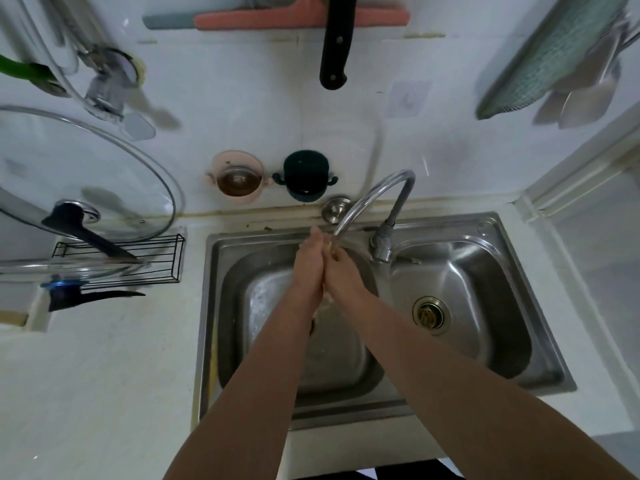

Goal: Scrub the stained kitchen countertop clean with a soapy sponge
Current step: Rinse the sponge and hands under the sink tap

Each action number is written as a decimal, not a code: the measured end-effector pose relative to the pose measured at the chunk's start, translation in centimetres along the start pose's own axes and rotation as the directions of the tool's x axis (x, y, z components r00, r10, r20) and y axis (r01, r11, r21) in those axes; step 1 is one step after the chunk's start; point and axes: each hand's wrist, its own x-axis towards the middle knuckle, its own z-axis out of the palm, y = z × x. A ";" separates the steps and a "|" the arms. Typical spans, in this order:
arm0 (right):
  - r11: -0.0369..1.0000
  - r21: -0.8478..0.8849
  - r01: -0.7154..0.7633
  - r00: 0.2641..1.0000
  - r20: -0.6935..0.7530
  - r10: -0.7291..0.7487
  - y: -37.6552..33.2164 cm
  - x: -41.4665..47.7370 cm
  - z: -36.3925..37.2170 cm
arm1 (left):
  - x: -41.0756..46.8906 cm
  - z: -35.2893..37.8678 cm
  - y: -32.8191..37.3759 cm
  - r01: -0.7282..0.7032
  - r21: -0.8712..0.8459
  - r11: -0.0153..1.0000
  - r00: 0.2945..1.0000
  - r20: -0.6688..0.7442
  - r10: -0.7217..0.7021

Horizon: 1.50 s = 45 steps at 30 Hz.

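Note:
Both of my hands meet palm to palm over the left basin of the steel sink (pixel 207 306), right under the spout of the curved faucet (pixel 377 192). My left hand (pixel 309 263) lies with straight fingers pressed against my right hand (pixel 341 271). A small yellowish sponge (pixel 330 249) shows only as a sliver between them, and my right hand's fingers curl round it. Water seems to run off my wrists into the basin. The white countertop (pixel 104 358) spreads to the left, with brown specks (pixel 265 228) along the back edge behind the sink.
A wire rack (pixel 166 258) with glass pot lids (pixel 86 174) stands at the left. On the tiled wall hang a pink strainer cup (pixel 239 178), a dark green cup (pixel 304 174), a black-handled knife (pixel 336 43) and utensils. The right basin has a drain strainer (pixel 430 312).

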 end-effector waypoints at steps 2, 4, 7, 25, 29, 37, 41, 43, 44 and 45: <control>0.996 -0.064 0.058 0.997 -0.036 -0.061 0.2 0.0 -0.4 | 0.9 -0.2 -1.5 -0.012 0.074 0.997 1.000 -0.011 0.013; 0.983 -0.167 0.077 0.995 -0.053 -0.087 -0.4 -0.6 -0.6 | 1.7 -0.9 -2.7 0.138 0.229 0.964 0.990 -0.026 -0.135; 0.969 -0.234 0.078 0.997 0.039 -0.071 -0.5 -0.9 -0.8 | 1.9 -2.0 -3.4 0.196 0.280 0.940 0.969 -0.202 -0.142; 0.760 -0.598 0.253 0.961 0.066 -0.268 1.4 2.1 -2.1 | -0.4 0.5 -2.9 0.274 -0.386 0.881 0.960 0.164 -0.227; 0.794 -0.486 0.366 0.928 0.126 -0.351 1.7 2.3 -3.6 | 0.1 -1.2 -2.0 0.335 -0.388 0.859 0.939 0.215 -0.270; 0.914 -0.302 0.270 0.960 0.017 -0.278 1.9 1.9 -4.6 | 0.8 -1.7 -1.9 0.392 -0.455 0.800 0.896 0.384 -0.221; 0.975 -0.204 0.089 0.996 0.009 -0.089 2.3 1.9 -4.5 | 1.1 -1.4 -1.5 0.364 -0.486 0.794 0.914 0.348 -0.206; 0.964 -0.239 0.118 0.993 0.033 -0.113 2.7 2.0 -4.6 | 1.4 -1.3 -1.8 0.366 -0.453 0.813 0.922 0.299 -0.248; 0.957 -0.258 0.132 0.991 0.035 -0.127 2.9 2.2 -4.6 | 1.5 -1.5 -2.0 0.376 -0.447 0.812 0.923 0.261 -0.283; 0.955 -0.266 0.131 0.991 0.036 -0.126 3.0 2.4 -4.9 | 1.6 -1.6 -2.2 0.390 -0.453 0.802 0.919 0.238 -0.313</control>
